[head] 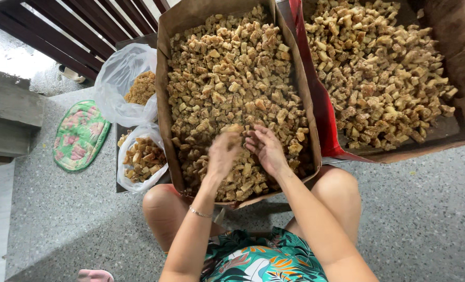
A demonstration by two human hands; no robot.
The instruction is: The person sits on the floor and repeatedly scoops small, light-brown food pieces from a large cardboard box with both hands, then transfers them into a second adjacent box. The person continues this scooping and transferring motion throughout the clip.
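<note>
A long cardboard box (pixel 163 104) full of small golden-brown fried chunks (pixel 227 73) rests in front of my knees. My left hand (pixel 223 152) hovers over the near end of the pile, blurred, fingers curled around a few chunks. My right hand (pixel 267 149) is beside it, palm up and fingers spread, touching the chunks. A thin bracelet sits on my left wrist.
A second, larger cardboard box (pixel 452 31) with a red edge, holding the same chunks, stands at the right. Two clear plastic bags (pixel 122 78) (pixel 138 156) with chunks sit at the left on a dark tray. A floral pad (pixel 79 134) lies on the speckled floor.
</note>
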